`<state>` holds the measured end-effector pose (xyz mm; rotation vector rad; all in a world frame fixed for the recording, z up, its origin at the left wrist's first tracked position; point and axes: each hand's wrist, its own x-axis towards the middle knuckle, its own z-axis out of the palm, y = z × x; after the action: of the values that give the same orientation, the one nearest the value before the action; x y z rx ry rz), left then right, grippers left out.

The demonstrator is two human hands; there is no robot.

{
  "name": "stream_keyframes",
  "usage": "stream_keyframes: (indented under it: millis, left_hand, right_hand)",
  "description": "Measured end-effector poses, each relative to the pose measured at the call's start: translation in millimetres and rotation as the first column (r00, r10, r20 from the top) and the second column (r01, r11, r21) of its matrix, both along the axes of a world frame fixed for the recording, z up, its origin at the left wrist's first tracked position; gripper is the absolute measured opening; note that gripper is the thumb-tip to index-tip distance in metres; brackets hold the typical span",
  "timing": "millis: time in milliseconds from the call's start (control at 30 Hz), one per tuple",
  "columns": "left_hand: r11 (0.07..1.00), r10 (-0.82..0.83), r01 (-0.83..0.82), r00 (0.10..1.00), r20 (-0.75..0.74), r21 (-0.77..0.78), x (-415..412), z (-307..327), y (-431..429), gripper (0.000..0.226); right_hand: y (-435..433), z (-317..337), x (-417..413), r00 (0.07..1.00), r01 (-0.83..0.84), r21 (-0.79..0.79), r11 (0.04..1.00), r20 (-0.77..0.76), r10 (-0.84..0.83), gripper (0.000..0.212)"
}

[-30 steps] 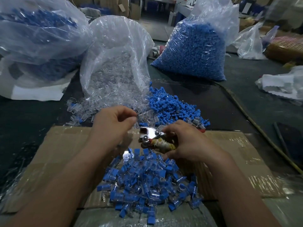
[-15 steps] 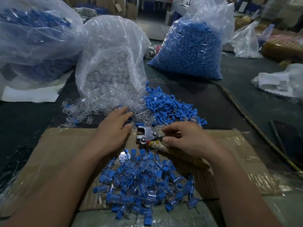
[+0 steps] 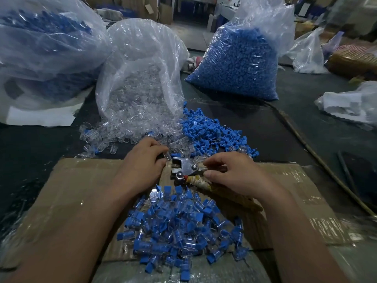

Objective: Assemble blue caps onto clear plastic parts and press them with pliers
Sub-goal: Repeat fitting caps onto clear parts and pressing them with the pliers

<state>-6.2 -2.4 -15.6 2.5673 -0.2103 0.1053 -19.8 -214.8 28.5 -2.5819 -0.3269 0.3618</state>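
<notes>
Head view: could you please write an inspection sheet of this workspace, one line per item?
Surface: flattened cardboard on a dark table.
Job's things: pliers; pile of capped parts; loose blue caps; bag of clear parts; bag of blue caps.
Clutter: crumpled white plastic, right.
Grippers: left hand pinches a clear part; right hand grips the pliers.
Cables: one brownish cord along the table, right.
Surroundings: third bag far left; background blurred.

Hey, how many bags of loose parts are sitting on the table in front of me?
3: a bag of blue pieces at far left, a bag of clear parts in the middle, a bag of blue caps right of it. Crumpled bags farther right may hold more.
</notes>
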Motion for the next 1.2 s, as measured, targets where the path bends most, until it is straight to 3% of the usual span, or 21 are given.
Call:
stream_keyframes:
  millis: [200, 400, 767, 833, 900, 967, 1067, 1200]
  left_hand:
    - [0.997, -0.072, 0.071, 0.997, 0.029, 0.009, -1.6, 3.8, -0.1, 0.034]
    - [0.997, -0.010, 0.016, 0.998, 0.069, -0.082, -6.1, 7.7, -3.4, 0.027]
    - [0.996, 0.031, -0.023, 0.996, 0.089, -0.091, -8.5, 12.4, 0.5, 0.032]
    - [0.981, 0.076, -0.055, 0.991, 0.107, -0.186, -12.2, 15.6, -0.5, 0.032]
    - [0.930, 0.106, -0.058, 0.988, 0.114, -0.362, -18.2, 21.7, -2.6, 0.034]
    - [0.887, 0.077, 0.009, 0.983, 0.168, -0.462, -25.1, 27.7, -6.6, 0.040]
    - [0.865, 0.004, 0.117, 0.971, 0.241, -0.488, -33.9, 33.3, -14.5, 0.049]
    - [0.867, -0.090, 0.215, 0.955, 0.282, -0.451, -38.6, 33.7, -21.8, 0.053]
  right_hand:
    - [-0.7, -1.2, 0.1, 1.000, -0.001, -0.007, 1.000, 0.017, 0.001, 0.036]
    - [0.1, -1.5, 0.4, 1.000, -0.007, -0.005, 1.000, 0.019, 0.008, 0.037]
    - [-0.4, -1.8, 0.5, 0.999, -0.020, 0.012, 1.000, 0.030, 0.019, 0.036]
    - [0.4, -1.3, 0.3, 0.997, -0.020, 0.016, 1.000, 0.076, 0.019, 0.035]
    - [2.5, 0.6, -0.1, 0.980, 0.004, 0.073, 0.997, 0.200, -0.019, 0.031]
    - [6.3, 4.2, -2.0, 0.958, 0.025, 0.243, 0.970, 0.270, -0.092, 0.020]
    - [17.3, 8.3, -7.6, 0.973, 0.021, 0.464, 0.886, 0.196, -0.125, 0.013]
    - [32.6, 6.4, -14.8, 0.989, -0.026, 0.535, 0.845, 0.139, -0.057, 0.015]
